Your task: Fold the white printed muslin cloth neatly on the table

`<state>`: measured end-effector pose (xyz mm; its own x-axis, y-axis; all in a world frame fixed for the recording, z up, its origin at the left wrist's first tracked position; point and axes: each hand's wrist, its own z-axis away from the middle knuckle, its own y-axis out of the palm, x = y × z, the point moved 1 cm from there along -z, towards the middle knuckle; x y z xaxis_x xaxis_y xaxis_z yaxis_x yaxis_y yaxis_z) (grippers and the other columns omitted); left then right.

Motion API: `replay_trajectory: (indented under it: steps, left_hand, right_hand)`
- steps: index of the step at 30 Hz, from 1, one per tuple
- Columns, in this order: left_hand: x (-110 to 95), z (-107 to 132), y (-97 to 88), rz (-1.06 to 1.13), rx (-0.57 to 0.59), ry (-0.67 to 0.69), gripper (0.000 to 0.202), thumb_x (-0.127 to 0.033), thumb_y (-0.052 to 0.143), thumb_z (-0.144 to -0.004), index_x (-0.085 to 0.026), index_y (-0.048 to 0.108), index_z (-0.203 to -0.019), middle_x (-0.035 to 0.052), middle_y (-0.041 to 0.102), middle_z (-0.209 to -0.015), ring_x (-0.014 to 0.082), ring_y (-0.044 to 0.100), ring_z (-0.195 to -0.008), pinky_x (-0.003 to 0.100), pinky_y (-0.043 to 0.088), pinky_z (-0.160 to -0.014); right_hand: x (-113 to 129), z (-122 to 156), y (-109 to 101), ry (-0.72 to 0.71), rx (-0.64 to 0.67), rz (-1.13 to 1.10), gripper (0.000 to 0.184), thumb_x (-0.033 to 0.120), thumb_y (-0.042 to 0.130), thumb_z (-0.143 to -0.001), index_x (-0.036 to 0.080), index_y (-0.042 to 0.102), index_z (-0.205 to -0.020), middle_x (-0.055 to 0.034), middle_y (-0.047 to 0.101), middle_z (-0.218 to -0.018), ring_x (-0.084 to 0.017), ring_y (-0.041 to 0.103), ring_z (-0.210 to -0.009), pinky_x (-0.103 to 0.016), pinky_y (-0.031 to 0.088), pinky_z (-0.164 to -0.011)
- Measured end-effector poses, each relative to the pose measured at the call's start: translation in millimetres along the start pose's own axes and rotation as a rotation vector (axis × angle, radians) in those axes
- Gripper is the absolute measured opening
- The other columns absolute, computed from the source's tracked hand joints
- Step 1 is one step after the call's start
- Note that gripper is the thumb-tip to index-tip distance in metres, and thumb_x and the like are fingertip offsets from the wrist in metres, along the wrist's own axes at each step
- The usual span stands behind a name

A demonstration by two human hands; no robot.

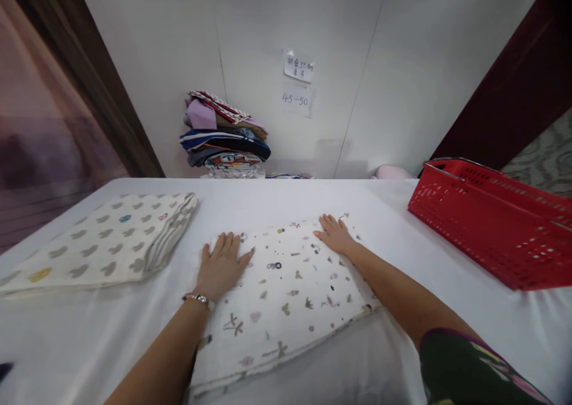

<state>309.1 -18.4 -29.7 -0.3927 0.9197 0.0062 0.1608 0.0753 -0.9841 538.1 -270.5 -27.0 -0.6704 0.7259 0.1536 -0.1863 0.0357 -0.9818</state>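
A white cloth [286, 292] printed with small motifs lies folded flat in front of me, its layered edge toward me. My left hand [222, 266] rests on its left side near the far corner, palm down with the fingers stretched out. Over at the far right part of the cloth, my right hand [335, 234] also lies flat, fingers spread. Neither hand grips anything. A bracelet [199, 299] circles my left wrist.
A folded cream cloth with grey shapes [105, 235] lies to the left on the white-covered table [286, 196]. At the right stands a red perforated basket [487, 226]. Stacked folded fabrics [226, 137] rise beyond the far edge, and paper notes [298, 68] hang on the wall.
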Motion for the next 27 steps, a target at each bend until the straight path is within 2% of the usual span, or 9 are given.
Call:
replay_trajectory:
  steps: [4,7,10,13,17,20,22,27]
  left_hand:
    - [-1.6,0.5,-3.1,-0.022,0.012,-0.008,0.064,-0.049,0.024,-0.088,-0.01,0.04,-0.135,0.0132,0.036,-0.144,0.0302,0.024,-0.136,0.058,0.022,-0.104]
    - [-0.8,0.6,-2.4,-0.024,0.01,-0.006,0.064,-0.048,0.023,-0.087,-0.009,0.039,-0.136,0.013,0.036,-0.144,0.0299,0.024,-0.136,0.058,0.021,-0.105]
    - [-0.2,-0.3,-1.3,-0.011,0.03,-0.007,0.065,-0.048,0.022,-0.087,-0.009,0.038,-0.137,0.0132,0.033,-0.145,0.03,0.022,-0.137,0.058,0.021,-0.104]
    - [-0.7,-1.2,-2.4,0.02,0.042,-0.019,0.065,-0.049,0.022,-0.087,-0.011,0.039,-0.137,0.0126,0.031,-0.146,0.0301,0.021,-0.137,0.058,0.02,-0.105]
    - [-1.5,-1.7,-5.1,0.055,0.072,-0.052,0.065,-0.051,0.022,-0.086,-0.014,0.038,-0.138,0.0106,0.031,-0.147,0.0294,0.019,-0.138,0.057,0.019,-0.106]
    - [-1.2,-2.3,-5.8,0.056,0.107,-0.058,0.067,-0.052,0.02,-0.086,-0.013,0.035,-0.139,0.0094,0.027,-0.149,0.0282,0.016,-0.139,0.057,0.017,-0.107]
    - [-0.5,-3.2,-5.3,0.054,0.123,-0.06,0.069,-0.052,0.019,-0.086,-0.012,0.033,-0.14,0.0091,0.026,-0.149,0.0277,0.015,-0.139,0.057,0.016,-0.108]
    - [1.2,-4.1,-1.6,0.076,0.085,-0.032,0.068,-0.053,0.02,-0.086,-0.014,0.036,-0.139,0.0096,0.027,-0.149,0.0286,0.017,-0.139,0.059,0.018,-0.106]
  right_hand:
    - [-5.6,-1.7,-3.3,0.004,0.039,-0.04,0.078,0.066,0.015,-0.087,0.017,0.015,-0.147,-0.0047,0.003,-0.153,-0.022,0.0,-0.14,-0.045,0.005,-0.112]
    - [-14.2,7.3,-6.9,0.022,-0.038,-0.003,0.076,0.063,0.016,-0.088,0.014,0.017,-0.146,-0.0067,0.004,-0.153,-0.021,-0.001,-0.14,-0.044,0.003,-0.112]
    - [-33.5,18.5,-5.4,0.121,-0.091,0.048,0.074,0.062,0.017,-0.089,0.015,0.02,-0.145,-0.0078,0.007,-0.153,-0.022,0.0,-0.14,-0.046,0.004,-0.112]
    - [-48.8,22.6,-2.4,0.188,-0.053,0.023,0.072,0.061,0.018,-0.089,0.017,0.02,-0.145,-0.0062,0.008,-0.153,-0.022,0.004,-0.14,-0.048,0.009,-0.111]
    - [-50.1,26.4,-8.3,0.192,-0.037,0.002,0.069,0.059,0.017,-0.089,0.019,0.022,-0.145,-0.0057,0.01,-0.153,-0.022,0.006,-0.14,-0.048,0.011,-0.111]
    - [-48.7,45.4,-10.9,0.194,-0.093,0.031,0.068,0.058,0.016,-0.09,0.017,0.022,-0.145,-0.0071,0.011,-0.152,-0.022,0.004,-0.14,-0.047,0.008,-0.112]
    - [-50.9,64.4,-5.4,0.184,-0.128,0.07,0.07,0.059,0.017,-0.09,0.016,0.022,-0.145,-0.008,0.012,-0.152,-0.023,0.004,-0.14,-0.048,0.006,-0.112]
    - [-59.7,95.0,16.3,0.207,-0.08,0.05,0.07,0.061,0.018,-0.09,0.018,0.022,-0.145,-0.0052,0.013,-0.152,-0.022,0.009,-0.14,-0.048,0.013,-0.111]
